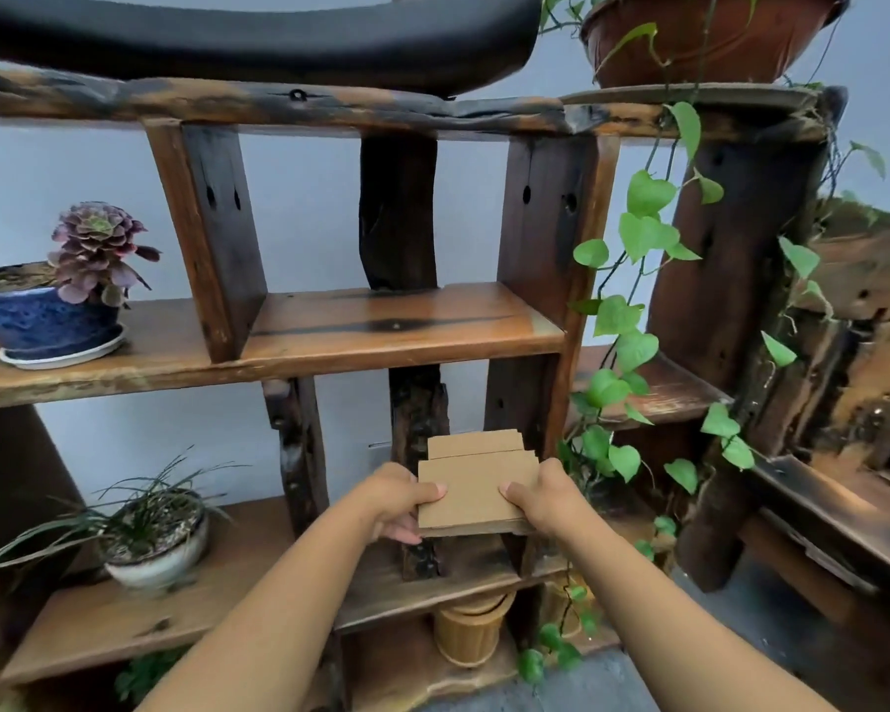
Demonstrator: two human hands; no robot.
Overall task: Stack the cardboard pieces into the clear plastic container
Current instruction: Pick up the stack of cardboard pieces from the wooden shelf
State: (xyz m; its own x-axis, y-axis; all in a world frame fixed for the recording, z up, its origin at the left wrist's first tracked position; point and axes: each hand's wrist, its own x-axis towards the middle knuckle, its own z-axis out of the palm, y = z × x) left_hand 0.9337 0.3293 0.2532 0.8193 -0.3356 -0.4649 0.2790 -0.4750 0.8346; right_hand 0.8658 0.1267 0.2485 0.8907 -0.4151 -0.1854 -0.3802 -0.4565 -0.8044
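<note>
A stack of brown cardboard pieces (476, 485) is held between both hands in front of a wooden shelf unit, above its lower board. My left hand (394, 498) grips the stack's left edge, thumb on top and fingers underneath. My right hand (545, 498) grips the right edge the same way. The top pieces lie slightly offset, the rear ones showing behind the front one. No clear plastic container shows in the head view.
The rustic wooden shelf (402, 326) has several compartments. A blue pot with a purple succulent (52, 310) stands at the left, a white pot with grass (155, 531) lower left. A green vine (633, 321) hangs at the right. A bamboo cup (471, 629) sits below the hands.
</note>
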